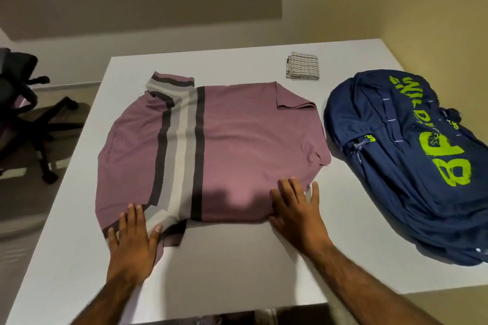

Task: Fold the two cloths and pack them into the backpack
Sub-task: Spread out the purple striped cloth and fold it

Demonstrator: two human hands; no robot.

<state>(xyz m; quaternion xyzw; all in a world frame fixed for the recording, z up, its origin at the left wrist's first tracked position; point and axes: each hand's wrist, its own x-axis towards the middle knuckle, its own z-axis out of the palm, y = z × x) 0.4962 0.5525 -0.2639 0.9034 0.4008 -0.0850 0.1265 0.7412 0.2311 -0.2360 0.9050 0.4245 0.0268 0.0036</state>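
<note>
On the white bench (pixel 237 258) a mauve shirt (pixel 237 140) with grey stripes lies flat in the middle, its sleeves tucked in. Just right of it, a blue backpack (pixel 409 155) lies lettering up. The left hand (pixel 130 245) and right hand (pixel 297 210) press flat on the shirt's near edge, fingers (pixel 132 216) straight and spread apart. A folded striped cloth (pixel 303 65) sits at the far side.

I look through one wide-angle camera on the person's head, facing forward and steeply down over the white worktop (pixel 237 258). It sits close: the forearms (pixel 369 280) enter from the bottom edge, the backpack (pixel 409 155) is cut by the right edge, and an office chair (pixel 23 103) shows far left.
</note>
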